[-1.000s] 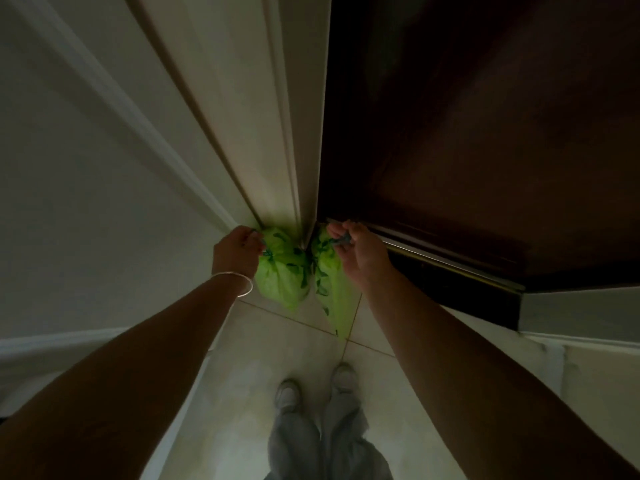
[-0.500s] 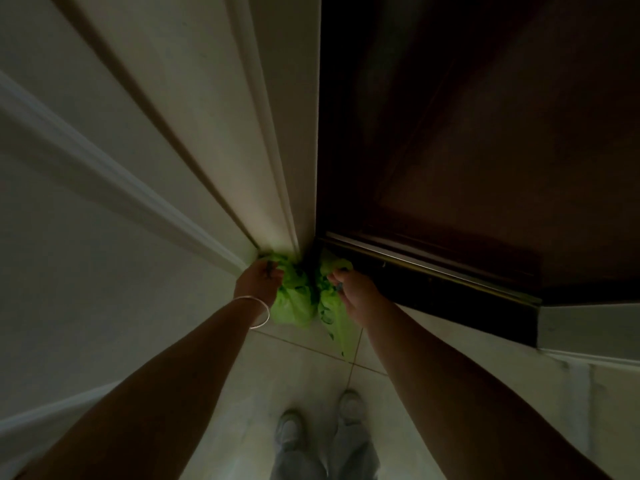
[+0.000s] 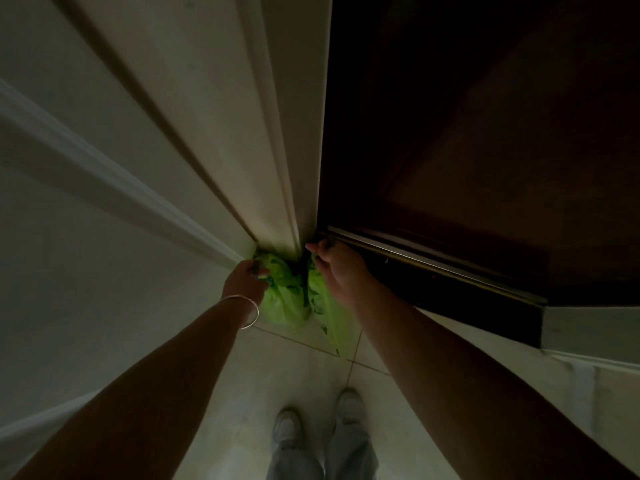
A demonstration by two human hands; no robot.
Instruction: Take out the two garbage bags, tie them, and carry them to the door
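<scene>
Two light green garbage bags hang side by side low in the corner where the pale door frame meets the dark brown door (image 3: 485, 133). My left hand (image 3: 244, 280), with a thin bangle on the wrist, grips the top of the rounder left bag (image 3: 285, 299). My right hand (image 3: 337, 268) holds the top of the narrower right bag (image 3: 329, 317), whose tip points down toward the floor tiles. The knots are hidden under my fingers. Whether the bags touch the floor cannot be told.
A pale door frame (image 3: 277, 150) and wall fill the left side. The dark door has a metal strip (image 3: 433, 265) along its bottom edge. Light floor tiles lie below, with my two feet in pale shoes (image 3: 318, 420) standing behind the bags.
Both hands have moved lower and farther into the corner by the door, taking the two green bags with them. The view has tilted closer to the door.
</scene>
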